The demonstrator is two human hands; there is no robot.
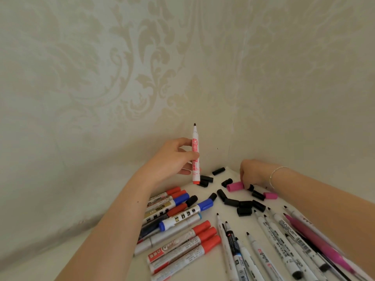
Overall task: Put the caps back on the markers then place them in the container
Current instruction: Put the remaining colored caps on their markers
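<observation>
My left hand point(174, 159) holds an uncapped white marker with red print point(195, 153) upright, dark tip up, above the table corner. My right hand point(251, 175) reaches down among loose caps, fingertips on a small black cap point(251, 187) beside a pink cap point(235, 186). Several black caps point(243, 205) lie scattered in the corner, plus a second pink cap point(271, 195). Capped markers with red and blue caps point(182, 209) lie in a pile at the left. Uncapped white markers point(274, 236) and a pink marker point(316, 242) lie at the right. No container is in view.
The white table point(113, 250) sits in a corner between two walls with pale patterned wallpaper point(142, 78). A thin bracelet point(278, 173) is on my right wrist. Both forearms stretch over the marker piles.
</observation>
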